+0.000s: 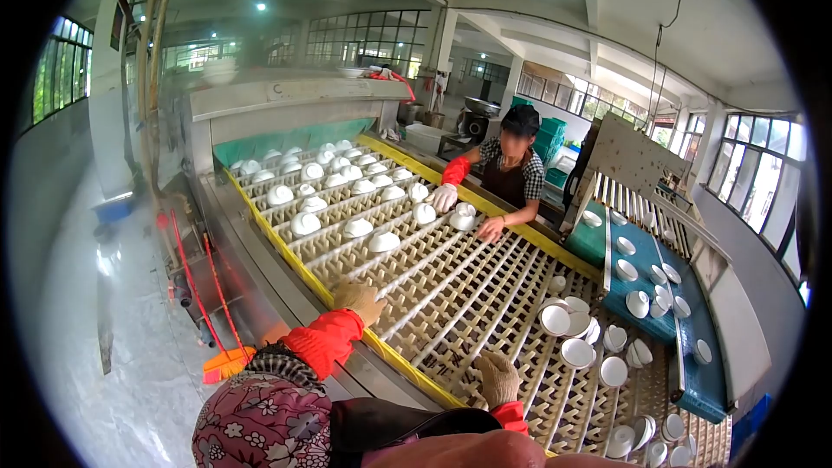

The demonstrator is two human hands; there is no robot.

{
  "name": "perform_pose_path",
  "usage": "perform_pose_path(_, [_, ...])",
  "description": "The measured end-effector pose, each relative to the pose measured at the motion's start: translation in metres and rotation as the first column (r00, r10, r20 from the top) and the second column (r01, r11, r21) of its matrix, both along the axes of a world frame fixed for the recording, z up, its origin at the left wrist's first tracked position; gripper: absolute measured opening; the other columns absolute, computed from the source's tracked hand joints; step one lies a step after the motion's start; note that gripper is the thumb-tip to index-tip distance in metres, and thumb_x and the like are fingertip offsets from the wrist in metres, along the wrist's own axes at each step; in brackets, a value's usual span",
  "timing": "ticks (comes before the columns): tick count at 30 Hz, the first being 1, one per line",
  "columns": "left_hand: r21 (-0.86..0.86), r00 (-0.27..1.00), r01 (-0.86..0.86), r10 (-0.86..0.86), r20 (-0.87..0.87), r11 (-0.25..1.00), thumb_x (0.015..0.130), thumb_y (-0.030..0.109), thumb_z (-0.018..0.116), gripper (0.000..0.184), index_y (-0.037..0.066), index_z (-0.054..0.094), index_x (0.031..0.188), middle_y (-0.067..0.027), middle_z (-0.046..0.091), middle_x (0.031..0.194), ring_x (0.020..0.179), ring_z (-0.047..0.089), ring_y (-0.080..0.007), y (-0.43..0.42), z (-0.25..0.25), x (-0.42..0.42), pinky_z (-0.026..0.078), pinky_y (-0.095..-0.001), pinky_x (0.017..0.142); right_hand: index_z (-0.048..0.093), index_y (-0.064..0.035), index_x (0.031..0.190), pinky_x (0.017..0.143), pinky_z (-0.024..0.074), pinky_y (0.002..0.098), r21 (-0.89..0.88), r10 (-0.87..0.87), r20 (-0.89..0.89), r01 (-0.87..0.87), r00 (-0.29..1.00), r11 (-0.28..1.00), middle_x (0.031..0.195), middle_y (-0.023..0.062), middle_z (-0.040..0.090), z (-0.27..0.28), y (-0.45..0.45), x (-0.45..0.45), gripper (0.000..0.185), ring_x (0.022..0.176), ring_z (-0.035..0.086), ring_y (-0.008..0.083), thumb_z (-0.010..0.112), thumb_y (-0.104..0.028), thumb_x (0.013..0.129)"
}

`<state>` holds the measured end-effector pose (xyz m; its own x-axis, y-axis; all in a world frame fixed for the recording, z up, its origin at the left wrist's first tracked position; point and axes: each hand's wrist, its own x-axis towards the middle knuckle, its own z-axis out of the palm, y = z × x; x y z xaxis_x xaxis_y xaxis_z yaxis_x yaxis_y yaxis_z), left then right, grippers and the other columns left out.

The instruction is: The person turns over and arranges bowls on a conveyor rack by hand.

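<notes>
My left hand (360, 302), in a beige knit glove with a red sleeve, is over the yellow edge (394, 355) of a wide slatted conveyor (416, 295). Its fingers are apart and hold nothing. Lower right, my right hand (498, 380), gloved alike, hovers over or rests on the slats; I cannot tell which. No bowl shows in its loosely spread fingers. The nearest bowls to it are white ones in a loose cluster, such as an upturned-rim bowl (577, 353). Overturned white bowls, one of them a nearby bowl (384, 242), sit in rows farther up the conveyor.
Across the conveyor a co-worker (511, 165) reaches a gloved hand and a bare hand towards bowls. A blue-green belt (641, 295) carrying bowls slopes at right. A metal machine housing (286, 100) with a green curtain stands at the far end. An orange broom (227, 364) stands at left.
</notes>
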<state>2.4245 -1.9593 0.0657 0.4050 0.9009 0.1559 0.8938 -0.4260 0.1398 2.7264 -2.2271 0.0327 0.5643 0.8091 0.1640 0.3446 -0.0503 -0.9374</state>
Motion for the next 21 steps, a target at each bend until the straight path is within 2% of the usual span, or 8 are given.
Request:
perform_pose_path(5, [-0.053,0.996,-0.033,0.037,0.079,0.998,0.106,0.056,0.064,0.053,0.010,0.083,0.123,-0.0155,0.083,0.123,0.116,0.077,-0.0368,-0.014,0.008,0.006,0.054,-0.0529,0.107,0.085,-0.0030,0.124,0.084,0.0597,0.0331,0.040,-0.019,0.101,0.015,0.995,0.999,0.100,0.0077,0.085,0.004,-0.008,0.001,0.035,0.092,0.077,0.0162,0.079,-0.031,0.104])
perform_pose_path(9, [0.010,0.995,-0.024,0.022,0.098,1.000,0.104,0.054,0.066,0.051,0.010,0.084,0.123,-0.0159,0.083,0.122,0.116,0.077,-0.0371,-0.010,-0.006,0.009,0.055,-0.0532,0.105,0.086,-0.0032,0.124,0.084,0.0600,0.0335,0.037,-0.021,0.141,0.015,0.990,0.999,0.101,0.0077,0.085,-0.003,-0.009,0.009,0.036,0.092,0.078,0.0165,0.079,-0.032,0.103])
perform_pose_path(11, [0.100,0.998,0.011,-0.017,0.063,0.995,0.104,0.053,0.067,0.050,0.010,0.084,0.122,-0.0162,0.083,0.121,0.116,0.077,-0.0377,-0.010,-0.010,0.010,0.055,-0.0536,0.105,0.085,-0.0030,0.125,0.085,0.0601,0.0337,0.034,-0.019,0.092,0.015,0.996,0.999,0.102,0.0083,0.085,-0.007,-0.011,0.013,0.037,0.093,0.078,0.0164,0.080,-0.032,0.103])
perform_pose_path(14, [0.034,0.992,-0.044,0.040,0.123,0.998,0.104,0.054,0.067,0.051,0.009,0.084,0.122,-0.0162,0.083,0.121,0.117,0.077,-0.0380,-0.013,-0.017,0.018,0.055,-0.0540,0.105,0.085,-0.0019,0.127,0.087,0.0600,0.0335,0.049,-0.010,0.071,0.006,0.997,0.999,0.103,0.0095,0.085,-0.010,-0.016,0.018,0.038,0.095,0.078,0.0158,0.080,-0.031,0.103])
perform_pose_path(17, [0.054,0.992,-0.030,0.023,0.127,0.998,0.104,0.054,0.067,0.051,0.008,0.083,0.121,-0.0158,0.083,0.121,0.117,0.077,-0.0380,-0.015,-0.018,0.021,0.055,-0.0541,0.105,0.084,0.0001,0.128,0.089,0.0598,0.0329,0.035,0.010,0.057,-0.012,0.998,0.999,0.106,0.0106,0.085,-0.001,-0.022,0.018,0.039,0.097,0.078,0.0158,0.080,-0.029,0.103])
perform_pose_path(20, [0.047,0.995,-0.047,0.043,0.085,0.998,0.104,0.054,0.067,0.052,0.009,0.083,0.122,-0.0157,0.083,0.122,0.118,0.077,-0.0377,-0.028,-0.007,0.024,0.056,-0.0534,0.105,0.083,0.0017,0.130,0.090,0.0598,0.0326,-0.010,0.021,0.043,-0.020,0.999,1.000,0.107,0.0106,0.085,0.005,-0.028,0.021,0.039,0.098,0.078,0.0164,0.080,-0.028,0.104])
perform_pose_path(21, [0.009,0.996,-0.054,0.053,0.072,0.999,0.104,0.056,0.066,0.052,0.010,0.083,0.124,-0.0161,0.082,0.125,0.121,0.076,-0.0372,-0.032,0.000,0.026,0.053,-0.0531,0.110,0.082,0.0021,0.130,0.090,0.0599,0.0326,-0.028,0.022,0.041,-0.021,0.999,0.999,0.107,0.0105,0.085,0.005,-0.029,0.023,0.040,0.098,0.078,0.0166,0.079,-0.028,0.104])
